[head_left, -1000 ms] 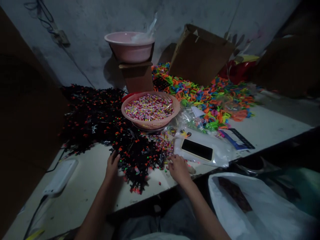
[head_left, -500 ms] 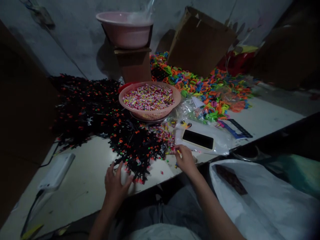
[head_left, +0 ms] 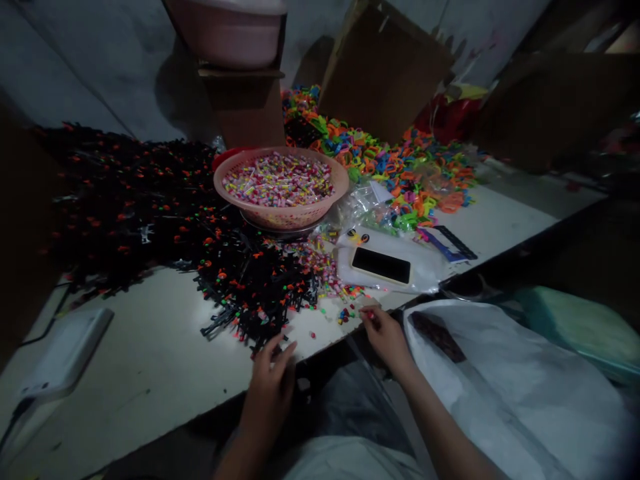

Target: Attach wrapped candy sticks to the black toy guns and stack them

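My left hand [head_left: 273, 373] is at the table's front edge, fingers apart and slightly curled, beside the near end of a heap of small black toy guns [head_left: 240, 287] with orange and green bits. No held thing shows in it. Further right, my right hand [head_left: 387, 337] pinches a small red piece [head_left: 371, 315] between thumb and fingertips. Close to its fingertips lie several tiny coloured pieces [head_left: 345, 315] on the table. Behind these, small pink and yellow cylinders [head_left: 327, 270] are spilled beside the black heap.
A pink basket [head_left: 227, 195] full of small cylinders stands mid-table. Behind are a pink basin [head_left: 235, 37] on a carton, a tilted cardboard box [head_left: 385, 73] and bright plastic pieces [head_left: 400, 167]. A phone [head_left: 381, 265] lies on plastic bags, a white power bank [head_left: 70, 353] at left, a white sack [head_left: 510, 373] at right.
My left hand has moved right, away from the front of the black heap. My right hand has drawn back toward the table edge, holding a red piece. The view has shifted.
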### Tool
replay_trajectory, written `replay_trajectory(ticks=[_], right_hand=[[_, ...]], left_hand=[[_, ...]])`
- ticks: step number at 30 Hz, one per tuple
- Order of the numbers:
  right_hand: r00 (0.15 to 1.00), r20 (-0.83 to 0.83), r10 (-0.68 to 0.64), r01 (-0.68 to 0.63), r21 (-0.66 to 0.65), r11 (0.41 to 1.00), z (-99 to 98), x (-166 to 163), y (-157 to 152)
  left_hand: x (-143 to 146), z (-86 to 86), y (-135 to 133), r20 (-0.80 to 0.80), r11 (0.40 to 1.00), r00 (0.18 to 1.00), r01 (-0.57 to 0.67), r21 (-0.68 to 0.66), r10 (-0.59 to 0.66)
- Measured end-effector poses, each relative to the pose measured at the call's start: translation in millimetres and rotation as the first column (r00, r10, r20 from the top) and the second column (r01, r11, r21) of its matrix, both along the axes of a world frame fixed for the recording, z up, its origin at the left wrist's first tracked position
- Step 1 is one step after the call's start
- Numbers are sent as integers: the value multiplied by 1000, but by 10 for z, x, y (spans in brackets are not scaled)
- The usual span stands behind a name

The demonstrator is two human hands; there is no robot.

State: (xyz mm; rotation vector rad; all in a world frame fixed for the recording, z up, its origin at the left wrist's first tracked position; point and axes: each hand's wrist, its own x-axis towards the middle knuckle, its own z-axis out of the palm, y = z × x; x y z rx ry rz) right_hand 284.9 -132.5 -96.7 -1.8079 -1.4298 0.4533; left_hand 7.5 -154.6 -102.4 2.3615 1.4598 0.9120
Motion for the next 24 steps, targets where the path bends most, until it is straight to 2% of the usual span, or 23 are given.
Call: replay_trajectory(ticks=[3, 8, 14, 18, 24], right_hand=[[999, 13, -37, 36, 78, 996, -2, 127, 14], [995, 12, -99, 95, 185, 978, 18, 258, 5], [1000, 26, 9, -14, 213, 977, -7, 132, -76], [998, 57, 0, -10, 184, 983, -60, 94, -94], [987, 157, -31, 3, 178, 984, -65, 163, -79]], left_hand=[[406, -63, 139, -26, 997, 998, 56, -59, -58], [803, -180, 417, -70, 993, 997, -22, -117, 14], [892, -75, 446, -163, 986, 979, -141, -93, 125], [900, -12, 465, -181, 984, 975, -147, -104, 127], [950, -29, 472, -169, 989, 979, -129, -73, 115]])
